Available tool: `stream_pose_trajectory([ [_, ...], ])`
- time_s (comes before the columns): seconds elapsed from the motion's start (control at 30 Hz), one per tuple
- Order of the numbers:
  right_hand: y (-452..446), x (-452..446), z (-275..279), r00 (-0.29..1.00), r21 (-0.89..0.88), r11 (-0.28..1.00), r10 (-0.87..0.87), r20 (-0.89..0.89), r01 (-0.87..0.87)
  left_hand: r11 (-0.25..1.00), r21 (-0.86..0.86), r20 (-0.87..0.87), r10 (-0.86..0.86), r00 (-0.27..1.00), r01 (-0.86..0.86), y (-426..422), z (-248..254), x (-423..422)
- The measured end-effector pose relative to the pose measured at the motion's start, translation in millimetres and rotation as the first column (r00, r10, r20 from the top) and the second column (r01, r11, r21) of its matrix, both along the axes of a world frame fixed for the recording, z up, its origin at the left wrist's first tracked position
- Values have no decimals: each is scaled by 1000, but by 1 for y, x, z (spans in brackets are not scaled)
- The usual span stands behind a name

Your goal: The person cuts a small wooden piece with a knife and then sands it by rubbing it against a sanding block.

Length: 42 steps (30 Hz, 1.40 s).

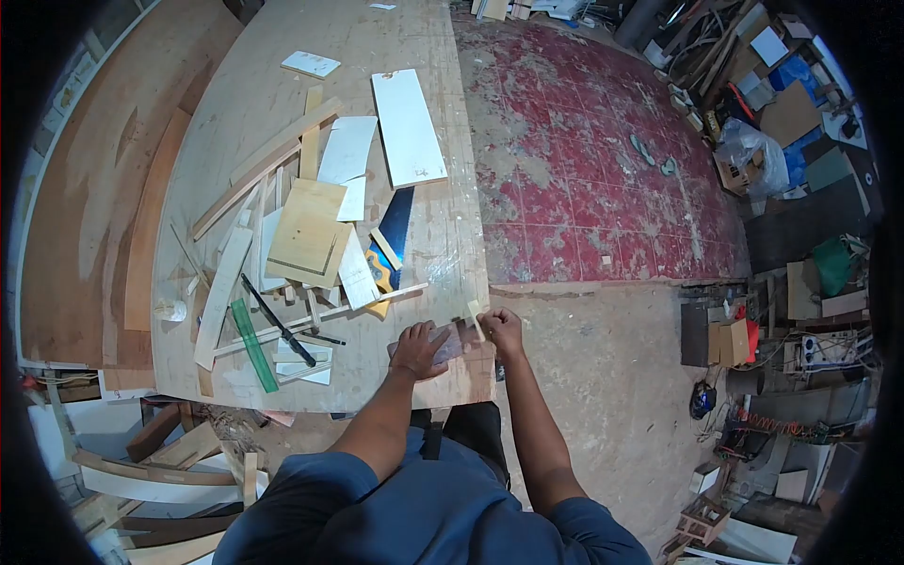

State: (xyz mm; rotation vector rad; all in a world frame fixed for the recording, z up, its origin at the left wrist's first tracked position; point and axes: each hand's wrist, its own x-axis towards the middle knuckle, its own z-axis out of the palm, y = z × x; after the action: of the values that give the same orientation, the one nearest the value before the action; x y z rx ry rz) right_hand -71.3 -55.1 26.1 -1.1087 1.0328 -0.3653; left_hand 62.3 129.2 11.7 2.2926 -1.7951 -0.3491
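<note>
My left hand (414, 353) lies on a flat pinkish-brown piece (454, 345) near the table's front right corner, its fingers spread over it; I cannot make out what the piece is made of. At the table's right edge, my right hand (503, 332) is closed in a pinch on a small pale wood strip (476, 316), which stands tilted beside the flat piece. A long thin wood stick (377, 299) lies just beyond my left hand. Behind it rests a handsaw (396, 231) with a yellow handle, partly covered by a short wood strip.
Wood offcuts, a plywood square (307, 232) and white boards (410, 127) cover the middle of the table (443, 254). A green ruler (253, 346) and a black pen-like tool (280, 323) lie at left. Clutter lines the right wall; slippers (642, 149) lie on the red floor.
</note>
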Motion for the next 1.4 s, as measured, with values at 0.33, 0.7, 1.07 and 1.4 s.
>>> stream_pose_trajectory([
  [0.33,1,3,-2,755,-466,634,309,-579,-617,998,63,-17,-4,1000,5,-1,2,0],
  [0.7,-10,62,19,435,-255,450,359,-826,-856,998,61,-73,38,997,-34,1,1,0],
  [1.07,-6,91,18,302,-203,280,374,-877,-938,986,166,-62,28,998,-17,-1,1,2],
  [1.4,-12,86,8,283,-253,128,381,-880,-959,984,177,-42,9,999,-1,0,-1,2],
])
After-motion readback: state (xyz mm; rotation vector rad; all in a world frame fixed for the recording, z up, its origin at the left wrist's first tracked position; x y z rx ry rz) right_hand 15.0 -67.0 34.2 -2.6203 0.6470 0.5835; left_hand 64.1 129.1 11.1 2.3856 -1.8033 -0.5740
